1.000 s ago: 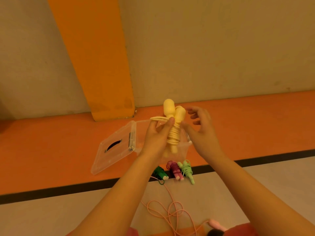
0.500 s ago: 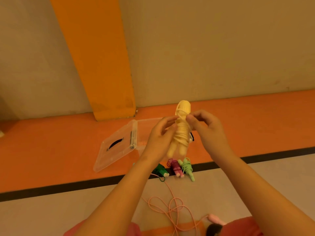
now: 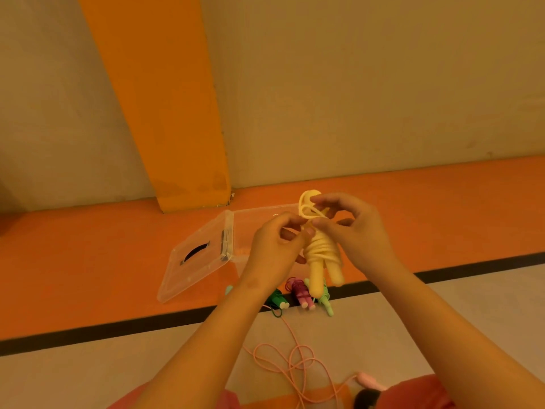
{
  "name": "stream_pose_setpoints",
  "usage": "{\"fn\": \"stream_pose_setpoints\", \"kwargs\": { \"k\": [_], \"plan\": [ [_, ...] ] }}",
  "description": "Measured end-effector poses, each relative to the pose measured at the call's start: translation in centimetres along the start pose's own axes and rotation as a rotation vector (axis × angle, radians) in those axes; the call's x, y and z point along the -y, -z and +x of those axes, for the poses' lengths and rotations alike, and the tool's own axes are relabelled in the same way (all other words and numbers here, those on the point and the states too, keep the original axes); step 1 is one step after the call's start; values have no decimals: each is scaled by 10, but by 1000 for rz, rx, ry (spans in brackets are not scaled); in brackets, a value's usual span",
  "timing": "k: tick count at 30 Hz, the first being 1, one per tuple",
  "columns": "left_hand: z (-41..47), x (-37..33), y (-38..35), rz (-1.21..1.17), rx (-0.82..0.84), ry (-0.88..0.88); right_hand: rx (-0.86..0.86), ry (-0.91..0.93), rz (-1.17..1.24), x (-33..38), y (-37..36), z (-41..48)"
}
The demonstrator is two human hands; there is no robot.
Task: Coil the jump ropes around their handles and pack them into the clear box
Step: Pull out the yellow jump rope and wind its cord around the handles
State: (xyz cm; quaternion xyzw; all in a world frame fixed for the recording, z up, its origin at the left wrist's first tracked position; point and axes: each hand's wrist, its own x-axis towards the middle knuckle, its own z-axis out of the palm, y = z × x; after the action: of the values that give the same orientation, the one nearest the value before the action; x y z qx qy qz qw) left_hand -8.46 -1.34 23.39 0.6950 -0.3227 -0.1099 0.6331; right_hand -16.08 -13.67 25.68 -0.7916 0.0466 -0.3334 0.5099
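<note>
From the head camera, both hands are raised in front of the open clear box (image 3: 259, 215), which sits on the orange strip of floor with its lid (image 3: 197, 255) swung out sideways. The left hand (image 3: 275, 246) pinches the yellow jump rope (image 3: 321, 252) at the top of its coil. The right hand (image 3: 356, 231) pinches the last loose loop above the handles. I'd tuck that tail under a wrap and pull it snug, with the left pinch stopping the turns from slackening. Three coiled ropes (image 3: 299, 290) lie below, and a pink rope (image 3: 295, 358) lies loose.
</note>
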Motion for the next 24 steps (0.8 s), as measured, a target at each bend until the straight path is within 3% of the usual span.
{"fn": "stream_pose_setpoints", "kwargs": {
  "k": [8,15,18,22,24],
  "plan": [
    [12,5,2,9,33,-55,-1,75,-242,-13,-2,11],
    [19,9,-4,204,-36,-29,14,216,-322,-21,-11,16],
    [25,6,2,109,-76,40,52,272,-332,-18,-12,16],
    [30,1,11,-201,-8,269,74,259,-353,-17,-13,18],
    [31,-1,18,-264,63,289,84,238,-331,-17,-13,19]
  ]
}}
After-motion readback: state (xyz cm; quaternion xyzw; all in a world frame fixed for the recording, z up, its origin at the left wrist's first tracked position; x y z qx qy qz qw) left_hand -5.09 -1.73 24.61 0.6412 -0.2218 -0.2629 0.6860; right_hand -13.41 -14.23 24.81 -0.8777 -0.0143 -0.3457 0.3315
